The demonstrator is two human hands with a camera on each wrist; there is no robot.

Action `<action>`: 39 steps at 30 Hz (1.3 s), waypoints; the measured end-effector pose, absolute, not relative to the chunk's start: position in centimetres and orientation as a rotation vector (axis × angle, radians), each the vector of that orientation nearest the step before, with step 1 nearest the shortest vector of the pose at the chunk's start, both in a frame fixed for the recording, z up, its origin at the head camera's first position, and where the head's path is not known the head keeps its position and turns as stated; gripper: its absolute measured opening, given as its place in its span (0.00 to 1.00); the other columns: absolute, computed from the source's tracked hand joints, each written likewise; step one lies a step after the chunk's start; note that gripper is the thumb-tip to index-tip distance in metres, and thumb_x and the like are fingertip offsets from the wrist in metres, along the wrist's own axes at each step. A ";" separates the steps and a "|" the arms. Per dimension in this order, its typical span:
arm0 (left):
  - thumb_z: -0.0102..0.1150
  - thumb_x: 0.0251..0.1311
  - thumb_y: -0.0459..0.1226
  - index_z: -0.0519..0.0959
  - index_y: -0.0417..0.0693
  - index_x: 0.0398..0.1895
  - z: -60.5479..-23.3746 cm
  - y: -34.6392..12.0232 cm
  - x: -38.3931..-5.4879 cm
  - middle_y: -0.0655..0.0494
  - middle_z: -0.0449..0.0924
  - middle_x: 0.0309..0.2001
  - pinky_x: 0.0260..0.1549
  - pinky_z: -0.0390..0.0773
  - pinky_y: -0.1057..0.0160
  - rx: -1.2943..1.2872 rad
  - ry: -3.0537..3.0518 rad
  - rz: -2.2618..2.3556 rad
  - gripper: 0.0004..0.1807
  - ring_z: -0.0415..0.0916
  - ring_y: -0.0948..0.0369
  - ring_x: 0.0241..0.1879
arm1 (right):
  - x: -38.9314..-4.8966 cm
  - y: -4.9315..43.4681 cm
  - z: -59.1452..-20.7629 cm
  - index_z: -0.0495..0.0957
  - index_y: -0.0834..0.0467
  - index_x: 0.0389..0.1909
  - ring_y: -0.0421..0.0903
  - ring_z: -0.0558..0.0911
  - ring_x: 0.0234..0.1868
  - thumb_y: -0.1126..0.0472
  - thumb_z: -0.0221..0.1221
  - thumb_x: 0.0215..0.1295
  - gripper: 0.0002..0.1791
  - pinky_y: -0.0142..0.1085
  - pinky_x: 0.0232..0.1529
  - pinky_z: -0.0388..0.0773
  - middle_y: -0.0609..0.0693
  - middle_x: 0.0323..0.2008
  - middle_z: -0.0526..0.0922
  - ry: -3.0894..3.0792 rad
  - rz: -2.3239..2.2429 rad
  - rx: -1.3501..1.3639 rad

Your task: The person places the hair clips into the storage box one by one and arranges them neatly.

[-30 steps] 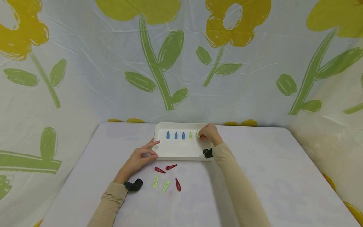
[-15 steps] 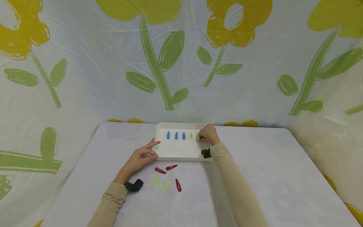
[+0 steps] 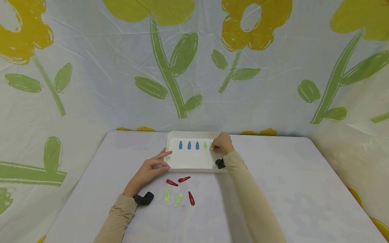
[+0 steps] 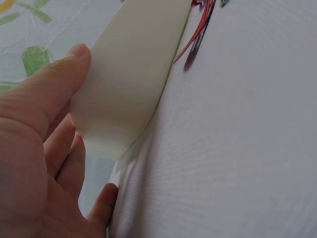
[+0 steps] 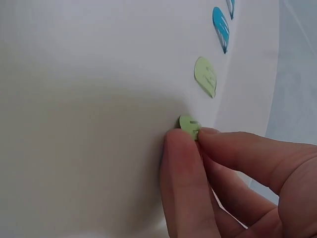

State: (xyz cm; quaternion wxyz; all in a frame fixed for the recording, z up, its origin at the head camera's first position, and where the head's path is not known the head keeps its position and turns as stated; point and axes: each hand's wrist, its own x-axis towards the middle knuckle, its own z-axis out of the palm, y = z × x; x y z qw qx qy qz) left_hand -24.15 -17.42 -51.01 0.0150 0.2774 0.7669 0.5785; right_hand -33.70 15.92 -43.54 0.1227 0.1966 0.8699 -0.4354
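My right hand [image 3: 223, 143] pinches a light green snap hair clip [image 5: 188, 125] between thumb and fingers, low over the floor of the white tray [image 3: 191, 170]. Left of it in the same row lie another green clip [image 5: 205, 77] and three blue hair clips [image 3: 189, 145], narrow ends toward the back. At the tray's front left corner my left hand [image 3: 149, 171] holds the tray, its thumb on the rim and the other fingers along the left side, as the left wrist view shows. The right fingers partly hide the pinched clip.
In front of the tray on the table [image 3: 288, 189] lie three red hair clips [image 3: 191, 198] and two light green clips [image 3: 178, 200]. A flower-printed sheet [image 3: 121, 67] hangs behind the table's back edge. Each wrist wears a black camera [image 3: 144, 198].
The right wrist and forearm have shifted slightly to the left, while the fingers stay at the same green clip. The left hand and tray hold their places.
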 end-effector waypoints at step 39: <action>0.68 0.60 0.34 0.87 0.48 0.35 -51.2 -17.4 -24.1 0.55 0.68 0.70 0.71 0.45 0.38 0.856 2.402 1.788 0.02 0.43 0.48 0.77 | -29.9 16.7 -40.2 0.83 0.68 0.42 0.58 0.86 0.35 0.63 0.59 0.68 0.11 0.38 0.32 0.83 0.60 0.35 0.85 2.713 -1.270 0.073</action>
